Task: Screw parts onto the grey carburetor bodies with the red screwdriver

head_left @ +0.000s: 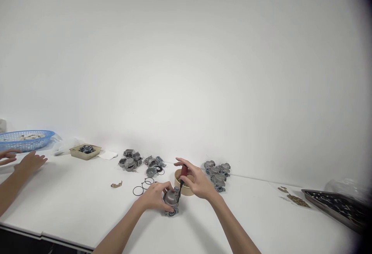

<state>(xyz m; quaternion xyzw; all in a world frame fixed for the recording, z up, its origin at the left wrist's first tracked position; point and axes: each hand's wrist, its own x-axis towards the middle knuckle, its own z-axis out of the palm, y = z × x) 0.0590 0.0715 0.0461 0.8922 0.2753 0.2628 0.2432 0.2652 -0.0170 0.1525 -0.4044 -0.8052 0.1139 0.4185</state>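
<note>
My left hand (157, 196) grips a grey metal carburetor-like housing (171, 197) with a domed top, steadying it on the white table. In my right hand (198, 181) is a screwdriver (184, 172) with a red handle and dark shaft, fingers closed around the handle. The shaft slants downward, and its tip meets the right side of the housing; the exact contact point is too small to make out. Just behind the screwdriver stands a round tan tub (188, 190) of small brass-coloured pieces, partly hidden by my right hand. Thin black rubber rings (138, 191) lie left of the housing.
Similar grey housings sit in groups at the back left (130, 161) and back right (217, 174). A small brown bracket (116, 184) lies left. Another person's hands (30, 163) are at far left, near a blue basket (43, 139) and tan tray (76, 154). A dark tray (334, 207) stands right.
</note>
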